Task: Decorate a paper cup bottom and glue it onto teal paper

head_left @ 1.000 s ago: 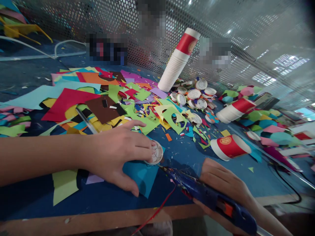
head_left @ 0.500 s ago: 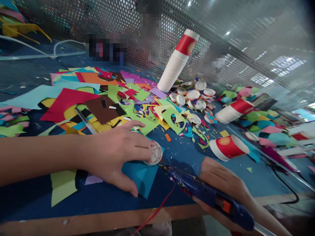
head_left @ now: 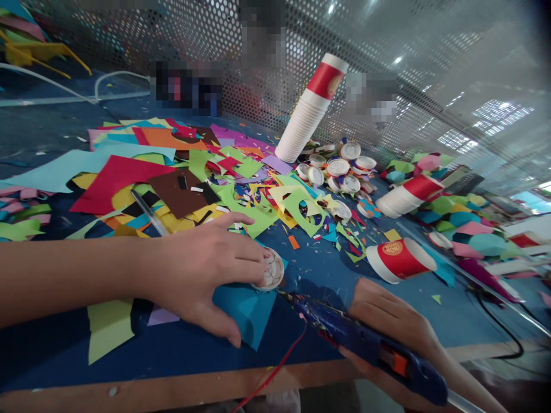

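Observation:
A small round white disc with lines drawn on it (head_left: 274, 269) lies on a sheet of blue paper (head_left: 252, 321). My left hand (head_left: 206, 264) is spread over the sheet, its fingertips pressing on the disc and its thumb stretched apart. Closed around a dark blue hot glue gun (head_left: 365, 338) is my right hand (head_left: 391, 321). The gun's nozzle points left and comes close to the disc's lower right edge; whether it touches is too small to tell. A clear glue stick (head_left: 462, 402) sticks out of its rear.
Coloured paper scraps (head_left: 185, 189) cover the table behind my left hand. A tall stack of paper cups (head_left: 305, 115) leans rightward in the picture, beside a pile of cup bottoms (head_left: 340, 166). One red and white paper cup (head_left: 400, 260) lies near my right hand. A red strand (head_left: 279, 367) crosses the table edge.
My right hand and the glue gun have shifted very slightly downward, with the nozzle still beside the disc. My left hand has hardly moved.

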A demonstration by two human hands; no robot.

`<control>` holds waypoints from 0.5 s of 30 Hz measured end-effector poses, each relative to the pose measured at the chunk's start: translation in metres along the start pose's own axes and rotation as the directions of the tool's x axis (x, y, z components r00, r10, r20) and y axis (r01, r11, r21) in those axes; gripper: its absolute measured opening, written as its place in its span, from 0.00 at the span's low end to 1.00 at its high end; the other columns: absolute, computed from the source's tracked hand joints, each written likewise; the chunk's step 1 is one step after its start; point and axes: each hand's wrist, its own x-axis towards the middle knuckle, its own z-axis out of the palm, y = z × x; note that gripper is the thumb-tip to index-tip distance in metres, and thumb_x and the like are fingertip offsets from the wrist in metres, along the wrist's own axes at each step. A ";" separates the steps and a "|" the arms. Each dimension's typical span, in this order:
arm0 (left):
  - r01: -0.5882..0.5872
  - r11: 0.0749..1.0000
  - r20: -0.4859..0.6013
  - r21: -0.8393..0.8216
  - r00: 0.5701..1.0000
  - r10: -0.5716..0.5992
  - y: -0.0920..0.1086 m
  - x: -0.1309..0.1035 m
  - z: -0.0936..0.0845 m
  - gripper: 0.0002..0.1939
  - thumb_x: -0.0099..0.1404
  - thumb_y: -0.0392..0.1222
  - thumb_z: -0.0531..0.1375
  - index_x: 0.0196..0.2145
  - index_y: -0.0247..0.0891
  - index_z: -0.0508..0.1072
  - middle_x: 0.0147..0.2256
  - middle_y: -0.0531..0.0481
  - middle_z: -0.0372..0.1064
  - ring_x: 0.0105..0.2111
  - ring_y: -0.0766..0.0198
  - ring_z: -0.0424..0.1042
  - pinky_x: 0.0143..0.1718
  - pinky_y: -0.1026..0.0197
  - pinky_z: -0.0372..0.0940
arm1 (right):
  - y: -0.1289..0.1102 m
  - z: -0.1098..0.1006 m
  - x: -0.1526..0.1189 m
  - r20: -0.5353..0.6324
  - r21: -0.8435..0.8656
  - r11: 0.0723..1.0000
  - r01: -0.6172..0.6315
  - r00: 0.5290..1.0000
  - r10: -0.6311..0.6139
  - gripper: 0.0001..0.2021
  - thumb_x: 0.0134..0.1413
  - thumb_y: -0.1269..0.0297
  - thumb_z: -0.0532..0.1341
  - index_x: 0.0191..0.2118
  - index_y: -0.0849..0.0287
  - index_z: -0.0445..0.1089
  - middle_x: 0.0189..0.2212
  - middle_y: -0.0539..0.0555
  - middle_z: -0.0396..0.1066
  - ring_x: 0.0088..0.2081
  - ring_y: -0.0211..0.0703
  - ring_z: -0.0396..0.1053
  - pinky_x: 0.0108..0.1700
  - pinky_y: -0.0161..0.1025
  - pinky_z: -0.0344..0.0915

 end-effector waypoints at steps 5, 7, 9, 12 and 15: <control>-0.007 1.000 -0.009 0.005 1.000 0.007 0.000 0.000 0.000 0.25 0.60 0.63 0.64 0.44 0.41 0.72 0.43 0.45 0.78 0.42 0.52 0.77 0.63 0.46 0.44 | -0.001 -0.001 0.003 -0.090 0.033 0.999 0.027 0.996 -0.024 0.05 0.52 0.68 0.62 0.34 0.55 0.64 0.24 0.51 0.66 0.28 0.44 0.61 0.29 0.41 0.59; -0.018 1.000 -0.014 0.007 1.000 0.019 0.000 -0.001 0.001 0.25 0.60 0.62 0.64 0.44 0.40 0.71 0.43 0.45 0.78 0.41 0.52 0.77 0.62 0.46 0.44 | -0.001 0.001 0.002 -0.106 0.066 0.998 0.022 0.994 -0.015 0.06 0.52 0.68 0.61 0.37 0.55 0.65 0.26 0.51 0.67 0.29 0.44 0.63 0.30 0.42 0.60; -0.024 1.000 -0.010 0.008 1.000 0.024 0.000 -0.002 0.000 0.25 0.60 0.62 0.65 0.44 0.40 0.71 0.43 0.45 0.78 0.42 0.52 0.77 0.62 0.46 0.45 | -0.001 0.002 0.000 -0.093 0.098 0.995 0.008 0.996 0.001 0.08 0.53 0.68 0.61 0.39 0.55 0.65 0.28 0.53 0.69 0.31 0.45 0.66 0.33 0.43 0.62; -0.013 1.000 -0.001 0.002 1.000 0.013 0.001 -0.001 0.000 0.25 0.60 0.62 0.65 0.45 0.41 0.71 0.44 0.45 0.78 0.43 0.52 0.76 0.62 0.45 0.45 | 0.000 0.000 -0.003 -0.100 0.139 0.990 0.014 0.995 0.000 0.10 0.53 0.67 0.62 0.42 0.55 0.66 0.32 0.54 0.72 0.33 0.47 0.68 0.36 0.46 0.65; -0.007 1.000 0.000 -0.001 1.000 0.007 0.001 -0.001 0.000 0.25 0.59 0.61 0.66 0.45 0.41 0.70 0.45 0.45 0.78 0.43 0.52 0.76 0.62 0.45 0.47 | -0.001 -0.004 -0.006 -0.084 0.181 0.983 0.020 0.996 -0.005 0.13 0.53 0.68 0.62 0.45 0.54 0.66 0.33 0.55 0.73 0.34 0.48 0.70 0.37 0.46 0.68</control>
